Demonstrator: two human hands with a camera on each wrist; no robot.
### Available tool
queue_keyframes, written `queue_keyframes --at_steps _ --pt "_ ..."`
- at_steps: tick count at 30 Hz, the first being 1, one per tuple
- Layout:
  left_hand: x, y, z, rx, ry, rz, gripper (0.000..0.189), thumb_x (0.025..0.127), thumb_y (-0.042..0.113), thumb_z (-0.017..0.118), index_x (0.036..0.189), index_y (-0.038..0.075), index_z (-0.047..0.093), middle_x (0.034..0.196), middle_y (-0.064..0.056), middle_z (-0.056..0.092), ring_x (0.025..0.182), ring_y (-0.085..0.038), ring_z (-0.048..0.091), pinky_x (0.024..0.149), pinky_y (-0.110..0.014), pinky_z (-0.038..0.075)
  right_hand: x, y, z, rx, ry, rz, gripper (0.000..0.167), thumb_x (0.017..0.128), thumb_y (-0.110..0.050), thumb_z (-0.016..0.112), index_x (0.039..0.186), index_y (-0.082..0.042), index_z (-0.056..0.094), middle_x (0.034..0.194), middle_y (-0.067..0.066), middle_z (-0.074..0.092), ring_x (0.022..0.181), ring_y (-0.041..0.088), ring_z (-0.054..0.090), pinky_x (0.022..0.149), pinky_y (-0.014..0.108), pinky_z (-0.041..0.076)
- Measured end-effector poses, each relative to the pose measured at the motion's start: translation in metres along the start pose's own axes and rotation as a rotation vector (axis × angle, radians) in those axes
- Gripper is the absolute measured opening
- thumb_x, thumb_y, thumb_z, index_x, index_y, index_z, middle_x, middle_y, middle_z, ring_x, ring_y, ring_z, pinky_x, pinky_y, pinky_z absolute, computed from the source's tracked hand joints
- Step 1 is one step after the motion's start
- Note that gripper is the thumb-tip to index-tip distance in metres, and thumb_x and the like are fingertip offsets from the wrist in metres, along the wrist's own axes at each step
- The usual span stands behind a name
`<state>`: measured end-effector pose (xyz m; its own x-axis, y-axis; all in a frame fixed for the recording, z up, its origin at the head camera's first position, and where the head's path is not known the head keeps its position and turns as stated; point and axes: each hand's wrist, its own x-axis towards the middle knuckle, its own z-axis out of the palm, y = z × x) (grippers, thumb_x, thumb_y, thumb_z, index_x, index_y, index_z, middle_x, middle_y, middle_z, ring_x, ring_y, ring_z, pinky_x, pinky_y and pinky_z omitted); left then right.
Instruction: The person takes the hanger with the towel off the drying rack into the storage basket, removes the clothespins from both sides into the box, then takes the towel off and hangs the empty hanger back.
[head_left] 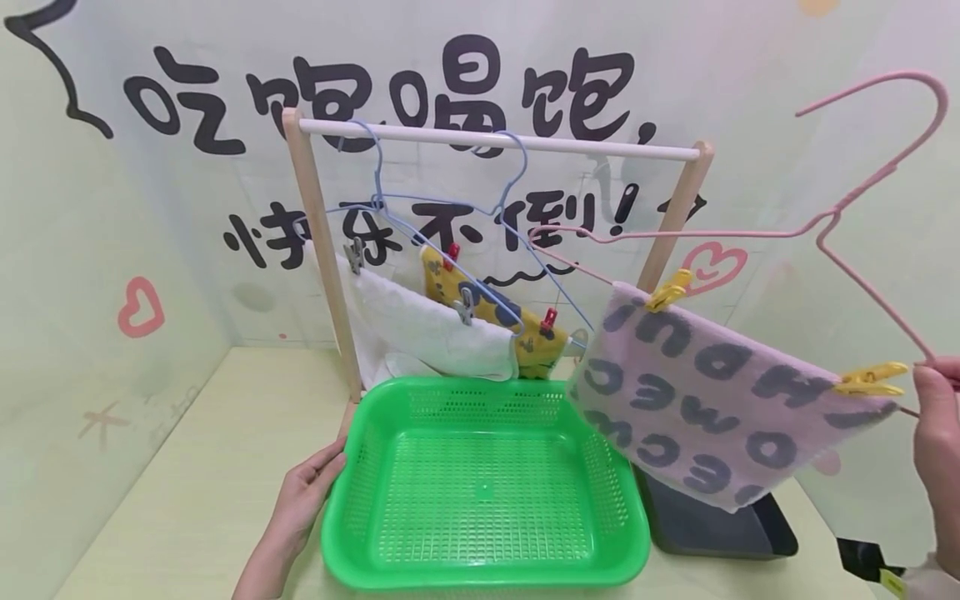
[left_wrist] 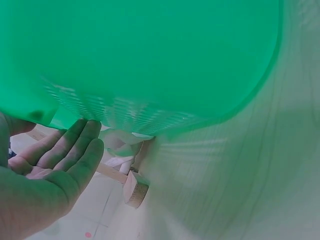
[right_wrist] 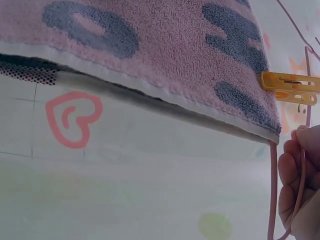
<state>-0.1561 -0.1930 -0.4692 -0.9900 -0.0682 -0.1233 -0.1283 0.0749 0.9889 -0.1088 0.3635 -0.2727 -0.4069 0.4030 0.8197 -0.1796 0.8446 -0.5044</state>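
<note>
The right grip point(head_left: 939, 433) pinches the pink hanger point(head_left: 705, 234) one-sidedly, towel point(head_left: 697, 392) pegged aslant on it; that lopsided hold could let it swing into the rack point(head_left: 600, 146). The left grip point(head_left: 306, 487), straight-fingered, touches the basket point(head_left: 487, 577).

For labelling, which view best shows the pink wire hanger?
The head view: the pink wire hanger shows its whole hook there. The right wrist view shows only parts of its wire; the left wrist view, none.

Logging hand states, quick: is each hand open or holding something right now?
Left hand: open, touching the green basket.
Right hand: closed, holding the pink hanger.
</note>
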Motion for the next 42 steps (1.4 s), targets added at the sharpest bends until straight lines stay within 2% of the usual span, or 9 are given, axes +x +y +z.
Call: queue_keyframes --at_steps 5,7,9,12,15,22,30,35,42 --pt "-0.001 0.001 -0.001 0.002 0.001 0.002 0.051 0.099 0.025 0.051 0.138 -0.005 0.038 0.142 -0.021 0.037 0.095 0.016 0.051 0.084 -0.010 0.047 0.000 -0.016 0.009 0.094 -0.008 -0.009 0.032 0.091 -0.006 0.059 0.088 -0.037 0.060 0.085 -0.036 0.047 0.086 -0.013 0.043 0.085 0.011 0.031" --pt "-0.002 0.001 -0.001 0.007 0.003 0.005 0.051 0.099 0.026 0.050 0.138 -0.005 0.038 0.142 -0.021 0.037 0.095 0.016 0.050 0.084 -0.010 0.047 -0.001 -0.022 0.014 0.121 -0.024 -0.047 0.019 0.090 -0.003 0.060 0.082 -0.019 0.069 0.085 -0.034 0.047 0.086 -0.013 0.043 0.084 0.011 0.032" --pt "-0.001 0.001 0.000 0.012 0.003 0.007 0.051 0.099 0.025 0.050 0.137 -0.006 0.038 0.142 -0.021 0.037 0.095 0.017 0.050 0.084 -0.010 0.047 -0.002 -0.027 0.021 0.176 -0.020 -0.088 0.012 0.089 -0.004 0.062 0.082 0.002 0.068 0.085 -0.033 0.050 0.085 -0.013 0.045 0.083 0.010 0.033" --pt "-0.001 0.001 0.000 0.015 0.003 0.005 0.050 0.099 0.025 0.050 0.138 -0.005 0.038 0.142 -0.020 0.037 0.095 0.017 0.049 0.085 -0.010 0.046 -0.004 -0.034 0.034 0.277 0.008 -0.198 0.027 0.087 -0.008 0.065 0.083 0.019 0.062 0.085 -0.030 0.055 0.081 -0.012 0.049 0.077 0.007 0.037" --pt "0.000 0.001 0.001 0.018 0.002 0.007 0.050 0.099 0.025 0.050 0.138 -0.005 0.038 0.142 -0.020 0.037 0.095 0.017 0.049 0.085 -0.010 0.046 -0.008 -0.042 0.047 0.366 0.021 -0.241 0.030 0.085 -0.011 0.069 0.078 0.019 0.063 0.080 -0.021 0.062 0.077 -0.009 0.053 0.073 0.007 0.041" --pt "0.000 0.001 0.001 0.018 -0.003 0.015 0.051 0.099 0.026 0.050 0.137 -0.006 0.038 0.142 -0.021 0.037 0.096 0.017 0.049 0.085 -0.010 0.046 -0.017 -0.058 0.072 0.432 -0.024 -0.275 0.019 0.081 0.000 0.068 0.077 0.017 0.063 0.080 -0.015 0.063 0.077 -0.008 0.054 0.075 0.009 0.043" --pt "-0.001 0.000 0.002 0.005 0.002 0.037 0.049 0.099 0.022 0.050 0.136 -0.008 0.039 0.141 -0.023 0.038 0.096 0.013 0.053 0.084 -0.012 0.048 -0.027 -0.072 0.094 0.483 -0.133 -0.314 0.013 0.084 0.002 0.066 0.083 0.015 0.064 0.075 0.022 0.061 0.081 -0.003 0.055 0.077 0.012 0.046" --pt "-0.001 0.000 0.002 0.005 -0.004 0.039 0.049 0.099 0.022 0.050 0.136 -0.008 0.039 0.141 -0.023 0.038 0.096 0.012 0.053 0.084 -0.012 0.048 -0.036 -0.077 0.102 0.503 -0.179 -0.320 0.005 0.081 0.007 0.065 0.081 0.012 0.065 0.075 0.019 0.061 0.079 -0.004 0.054 0.076 0.010 0.046" --pt "-0.001 0.001 0.001 0.033 0.003 0.038 0.049 0.099 0.023 0.049 0.136 -0.007 0.040 0.141 -0.022 0.039 0.096 0.014 0.051 0.084 -0.011 0.047 -0.055 -0.076 0.114 0.535 -0.245 -0.378 0.005 0.079 0.005 0.065 0.076 0.009 0.064 0.069 0.017 0.060 0.073 -0.003 0.050 0.069 0.007 0.042"
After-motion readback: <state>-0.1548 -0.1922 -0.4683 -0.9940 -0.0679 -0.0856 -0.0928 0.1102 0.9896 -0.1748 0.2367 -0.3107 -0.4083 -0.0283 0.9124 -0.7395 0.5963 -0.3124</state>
